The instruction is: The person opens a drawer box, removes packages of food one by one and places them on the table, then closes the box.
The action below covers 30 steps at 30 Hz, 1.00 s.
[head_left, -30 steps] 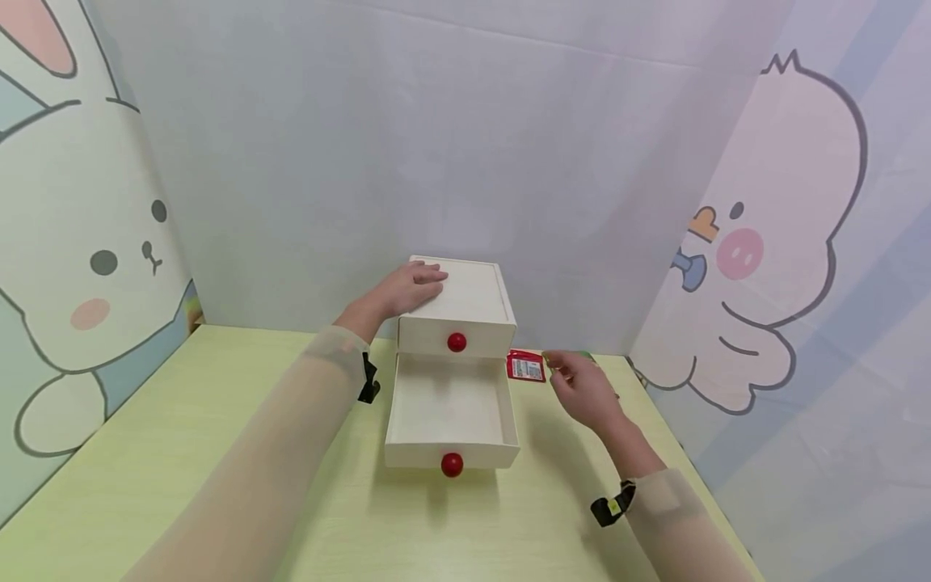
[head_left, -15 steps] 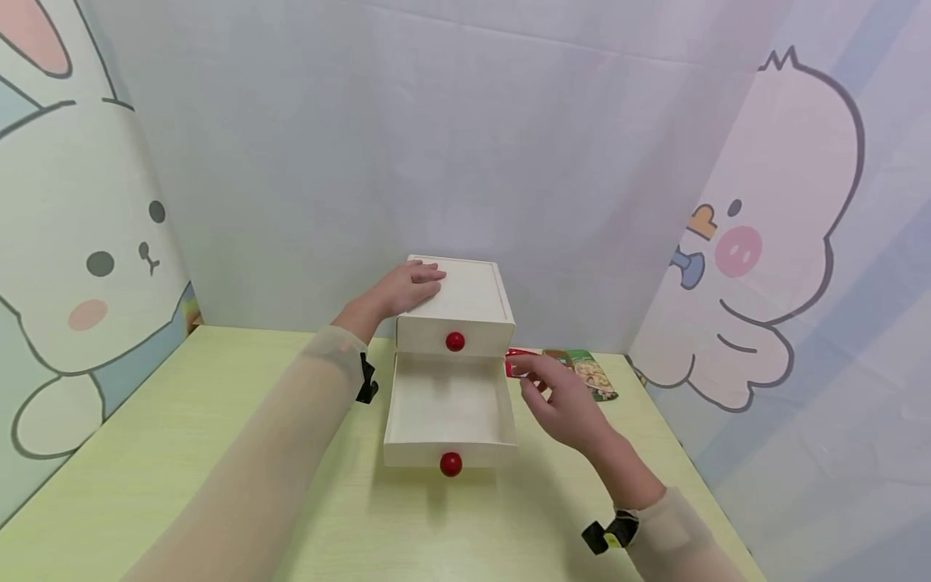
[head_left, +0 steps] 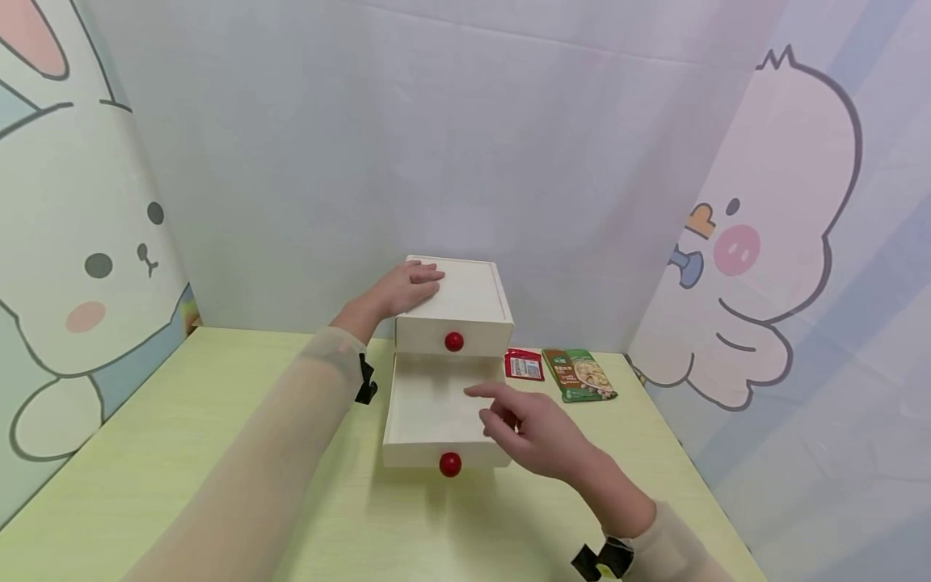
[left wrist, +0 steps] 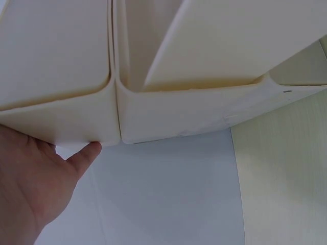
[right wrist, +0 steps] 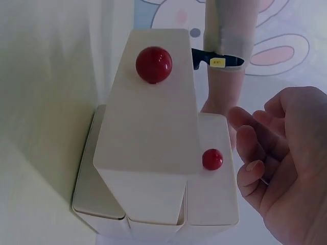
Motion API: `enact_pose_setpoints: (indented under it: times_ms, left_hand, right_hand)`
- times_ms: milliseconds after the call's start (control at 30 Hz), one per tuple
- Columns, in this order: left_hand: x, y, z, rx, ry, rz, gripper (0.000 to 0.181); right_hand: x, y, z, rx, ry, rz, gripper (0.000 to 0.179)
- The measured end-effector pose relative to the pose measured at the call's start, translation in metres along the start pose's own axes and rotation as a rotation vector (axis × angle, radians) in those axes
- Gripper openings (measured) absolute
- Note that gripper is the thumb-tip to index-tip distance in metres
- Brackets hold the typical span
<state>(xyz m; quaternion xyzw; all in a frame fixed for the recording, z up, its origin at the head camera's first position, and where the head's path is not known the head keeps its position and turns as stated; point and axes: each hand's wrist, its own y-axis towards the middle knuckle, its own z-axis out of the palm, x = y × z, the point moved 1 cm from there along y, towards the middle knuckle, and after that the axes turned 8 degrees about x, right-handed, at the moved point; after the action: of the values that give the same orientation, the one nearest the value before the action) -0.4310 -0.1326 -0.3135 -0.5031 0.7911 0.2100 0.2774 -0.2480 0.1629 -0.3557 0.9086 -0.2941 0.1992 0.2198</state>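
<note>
A small white drawer cabinet (head_left: 460,291) stands against the back curtain. Its top drawer (head_left: 422,335), with a red round knob (head_left: 454,341), is closed. Below it a drawer (head_left: 414,456) is pulled far out toward me, its white floor showing. My left hand (head_left: 400,291) rests on the left of the cabinet's top; in the left wrist view its thumb (left wrist: 84,159) lies along the side. My right hand (head_left: 541,428) is over the right edge of the pulled-out drawer, index finger extended, other fingers loosely bent, holding nothing.
Right of the cabinet lie a red packet (head_left: 524,364) with a white label and a green and brown food packet (head_left: 580,375). Beneath everything is a pale yellow-green table (head_left: 240,388). Curtains (head_left: 305,162) with cartoon animals enclose the back and sides.
My right hand has moved left from beside the packets to over the pulled-out drawer, uncovering the green packet, its fingers loosening from a pinch. My left hand has stayed on the cabinet top.
</note>
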Motion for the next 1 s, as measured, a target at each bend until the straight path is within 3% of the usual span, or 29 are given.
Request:
enact_pose_setpoints:
  times_ms: [267,533,767,1000]
  left_hand:
    - [0.0,-0.001,0.0,0.001,-0.008,0.01,0.054]
    - [0.001,-0.001,-0.001,0.003,-0.012,0.011,0.055]
    - [0.002,0.001,0.0,0.004,0.005,0.008,0.055]
    - [0.003,0.001,0.0,-0.001,0.0,0.006,0.054]
  right_hand:
    - [0.01,-0.001,0.014,0.09,-0.051,-0.05,0.026]
    - [0.013,-0.004,0.028,0.213,-0.028,-0.019,0.025]
    - [0.011,-0.006,0.045,0.266,-0.036,-0.048,0.026]
    - [0.008,-0.006,0.06,0.31,-0.081,-0.025,0.028]
